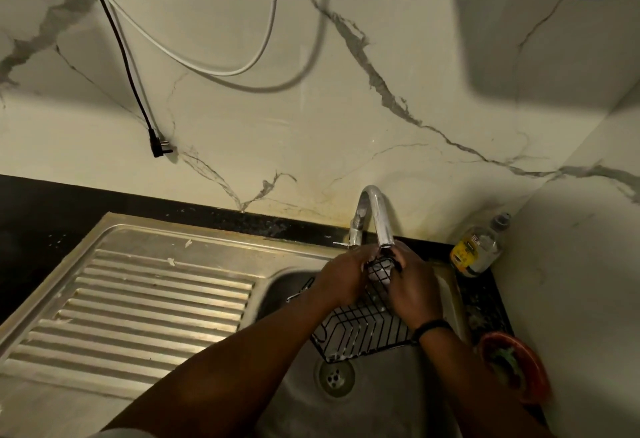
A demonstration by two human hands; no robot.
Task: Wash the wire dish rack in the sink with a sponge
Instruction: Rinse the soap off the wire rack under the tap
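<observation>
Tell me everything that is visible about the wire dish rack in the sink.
The wire dish rack is black, made of thin wire in a grid with raised sides. It looks wet, with some white foam on the wires. It stands tilted in the sink, its low end near the drain and its top end under the tap. The left hand and the right hand both hold its upper part.

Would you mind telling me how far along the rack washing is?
Partly done, it seems: white suds cling to the rack's lower wires, so scrubbing looks to have happened. In hand: the left hand and right hand hold its top end under the faucet. No sponge is visible. Left: the suds at the lower end, over the drain.
</observation>
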